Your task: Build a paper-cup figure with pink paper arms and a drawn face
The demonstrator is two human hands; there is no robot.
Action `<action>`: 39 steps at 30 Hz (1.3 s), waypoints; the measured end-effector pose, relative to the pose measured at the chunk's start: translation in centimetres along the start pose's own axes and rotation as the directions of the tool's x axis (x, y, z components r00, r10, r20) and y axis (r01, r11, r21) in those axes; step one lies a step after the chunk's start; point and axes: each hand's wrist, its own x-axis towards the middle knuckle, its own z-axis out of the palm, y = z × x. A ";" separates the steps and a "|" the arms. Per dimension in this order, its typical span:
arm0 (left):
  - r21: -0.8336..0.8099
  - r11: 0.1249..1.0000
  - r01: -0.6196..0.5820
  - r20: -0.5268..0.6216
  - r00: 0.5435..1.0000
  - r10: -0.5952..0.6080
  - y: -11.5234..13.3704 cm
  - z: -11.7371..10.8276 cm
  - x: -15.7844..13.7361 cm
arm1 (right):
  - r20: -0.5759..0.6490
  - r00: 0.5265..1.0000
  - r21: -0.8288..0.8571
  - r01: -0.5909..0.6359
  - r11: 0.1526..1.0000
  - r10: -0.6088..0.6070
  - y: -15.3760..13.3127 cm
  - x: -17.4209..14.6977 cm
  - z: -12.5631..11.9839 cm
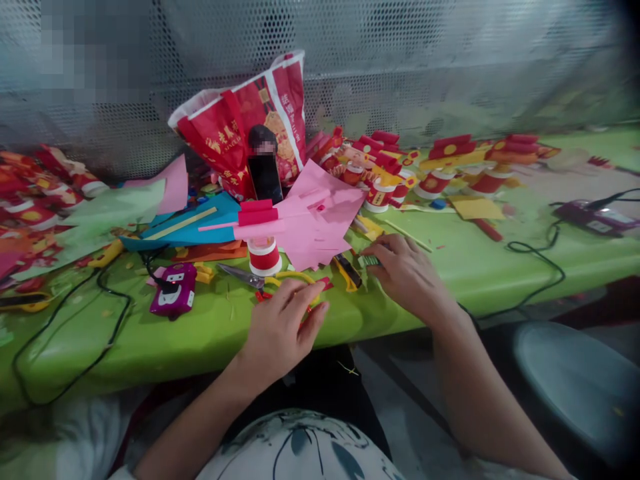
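My left hand (280, 330) hovers at the front of the table with thumb and index finger apart. A small red piece (327, 283) shows at its index fingertip; I cannot tell whether they touch. Just behind that hand lie yellow-handled scissors (245, 274), partly covered by it. My right hand (407, 275) has its fingers closed on a small green striped piece (370, 261). Left of those fingers is a yellow and black utility knife (349, 272). A red and white paper cup (265, 256) stands upright behind the scissors, with rolled red paper (258, 213) above it.
Pink paper sheets (320, 217) and blue paper (200, 219) cover the middle. A red bag (240, 127) stands behind a phone (265, 177). Purple power sockets (173, 290) trail black cables. Several decorated cups (380, 193) line the back. A round stool (575, 387) is at right.
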 end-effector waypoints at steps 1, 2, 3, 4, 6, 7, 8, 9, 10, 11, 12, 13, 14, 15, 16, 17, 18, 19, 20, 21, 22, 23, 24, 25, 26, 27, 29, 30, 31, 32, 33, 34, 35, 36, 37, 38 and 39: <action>-0.050 0.998 0.031 0.016 0.999 -0.031 0.1 0.3 0.4 | -0.023 1.000 0.018 -0.006 1.000 0.006 -0.2 -0.1 -0.4; -0.105 0.992 0.071 0.038 0.997 -0.067 0.2 0.6 0.9 | -0.040 0.999 0.045 -0.011 0.999 0.013 -0.4 -0.3 -0.8; -0.167 0.979 0.115 0.067 0.992 -0.105 0.3 0.9 1.5 | -0.052 0.999 0.083 -0.009 0.997 0.013 -0.8 -0.5 -1.1; -0.233 0.960 0.156 0.099 0.986 -0.136 0.4 1.2 2.0 | -0.055 0.998 0.128 0.004 0.992 0.003 -1.3 -0.6 -1.4; -0.338 0.917 0.213 0.147 0.974 -0.172 0.4 1.8 3.0 | -0.067 0.997 0.225 0.060 0.972 -0.046 -2.6 -0.8 -1.8; -0.366 0.902 0.231 0.159 0.970 -0.184 0.3 2.1 3.4 | -0.073 0.994 0.267 0.098 0.959 -0.081 -3.2 -0.8 -1.9; -0.380 0.890 0.251 0.168 0.965 -0.201 0.2 2.4 3.7 | -0.084 0.990 0.301 0.135 0.944 -0.114 -3.8 -0.8 -2.0; -0.389 0.878 0.277 0.177 0.958 -0.223 0.0 2.7 3.9 | -0.095 0.986 0.326 0.162 0.931 -0.138 -4.4 -0.8 -1.9; -0.399 0.863 0.310 0.192 0.948 -0.253 -0.2 2.9 4.0 | -0.106 0.983 0.344 0.178 0.922 -0.150 -4.9 -0.7 -1.7; -0.415 0.839 0.353 0.209 0.934 -0.289 -0.5 3.1 4.0 | -0.113 0.982 0.357 0.184 0.916 -0.153 -5.2 -0.6 -1.5; -0.441 0.806 0.396 0.223 0.918 -0.329 -0.8 3.2 4.0 | -0.113 0.982 0.365 0.182 0.913 -0.151 -5.5 -0.4 -1.3; -0.472 0.768 0.433 0.235 0.901 -0.364 -1.1 3.3 3.9 | -0.114 0.983 0.370 0.178 0.912 -0.145 -5.7 -0.3 -1.1; -0.503 0.730 0.463 0.247 0.886 -0.392 -1.3 3.4 3.8 | -0.115 0.984 0.377 0.171 0.910 -0.137 -5.8 -0.1 -0.8; -0.529 0.693 0.491 0.263 0.871 -0.416 -1.6 3.4 3.7 | -0.117 0.985 0.386 0.166 0.907 -0.131 -5.9 0.0 -0.6; -0.551 0.656 0.516 0.283 0.855 -0.435 -1.9 3.3 3.7 | -0.122 0.984 0.396 0.166 0.903 -0.128 -6.0 0.2 -0.4; -0.569 0.620 0.541 0.306 0.838 -0.451 -2.2 3.3 3.6 | -0.129 0.983 0.405 0.170 0.898 -0.128 -6.1 0.4 -0.2; -0.582 0.585 0.565 0.328 0.821 -0.467 -2.4 3.2 3.6 | -0.135 0.982 0.416 0.175 0.892 -0.130 -6.2 0.5 -0.1; -0.595 0.551 0.585 0.344 0.805 -0.483 -2.6 3.1 3.6 | -0.140 0.981 0.427 0.180 0.886 -0.132 -6.3 0.7 0.0; -0.610 0.520 0.598 0.353 0.793 -0.497 -2.8 3.0 3.7 | -0.142 0.981 0.439 0.184 0.880 -0.135 -6.3 0.8 0.1; -0.625 0.494 0.605 0.357 0.784 -0.508 -3.0 2.9 3.7 | -0.144 0.980 0.451 0.187 0.873 -0.135 -6.4 0.9 0.3; -0.639 0.472 0.608 0.357 0.777 -0.518 -3.2 2.9 3.7 | -0.142 0.981 0.462 0.186 0.867 -0.135 -6.4 0.9 0.4; -0.653 0.447 0.611 0.359 0.770 -0.528 -3.3 2.9 3.7 | -0.136 0.982 0.469 0.183 0.864 -0.134 -6.4 0.8 0.6; -0.668 0.418 0.616 0.364 0.760 -0.538 -3.4 2.9 3.7 | -0.128 0.982 0.471 0.181 0.863 -0.136 -6.3 0.8 0.7; -0.682 0.387 0.620 0.373 0.751 -0.546 -3.6 2.9 3.6 | -0.118 0.983 0.467 0.179 0.866 -0.140 -6.3 0.6 0.9; -0.695 0.358 0.623 0.380 0.742 -0.552 -3.7 2.9 3.6 | -0.103 0.985 0.458 0.173 0.872 -0.142 -6.3 0.5 1.1; -0.707 0.334 0.623 0.386 0.736 -0.556 -3.8 2.9 3.5 | -0.085 0.987 0.444 0.163 0.881 -0.139 -6.4 0.4 1.3; -0.721 0.307 0.622 0.392 0.731 -0.559 -4.0 2.9 3.5 | -0.049 0.991 0.404 0.132 0.905 -0.123 -6.6 0.2 1.6; -0.725 0.300 0.620 0.391 0.729 -0.562 -4.0 2.9 3.4 | -0.035 0.993 0.383 0.119 0.916 -0.114 -6.8 0.2 1.7; -0.729 0.296 0.618 0.389 0.729 -0.564 -4.1 2.9 3.4 | -0.028 0.994 0.361 0.109 0.926 -0.106 -7.0 0.2 1.8; -0.733 0.292 0.615 0.387 0.729 -0.565 -4.1 2.9 3.5 | -0.022 0.994 0.339 0.105 0.935 -0.104 -7.2 0.3 1.8; -0.739 0.287 0.610 0.384 0.731 -0.564 -4.0 2.8 3.5 | -0.018 0.994 0.318 0.104 0.942 -0.104 -7.3 0.3 1.8; -0.746 0.284 0.603 0.381 0.736 -0.560 -3.9 2.7 3.6 | -0.012 0.994 0.299 0.106 0.948 -0.107 -7.4 0.4 1.8; -0.752 0.284 0.595 0.378 0.742 -0.554 -3.8 2.5 3.6 | -0.004 0.994 0.282 0.107 0.954 -0.111 -7.5 0.5 1.8; -0.757 0.285 0.588 0.373 0.747 -0.550 -3.6 2.3 3.7 | 0.006 0.993 0.266 0.109 0.958 -0.115 -7.6 0.6 1.7; -0.762 0.283 0.583 0.368 0.749 -0.551 -3.3 2.0 3.7 | 0.014 0.993 0.255 0.113 0.960 -0.120 -7.6 0.7 1.6; -0.768 0.275 0.579 0.363 0.746 -0.558 -3.1 1.7 3.8 | 0.017 0.992 0.245 0.117 0.962 -0.125 -7.6 0.8 1.5; -0.776 0.257 0.577 0.362 0.739 -0.568 -2.9 1.4 3.8 | 0.016 0.992 0.233 0.120 0.965 -0.127 -7.7 0.9 1.4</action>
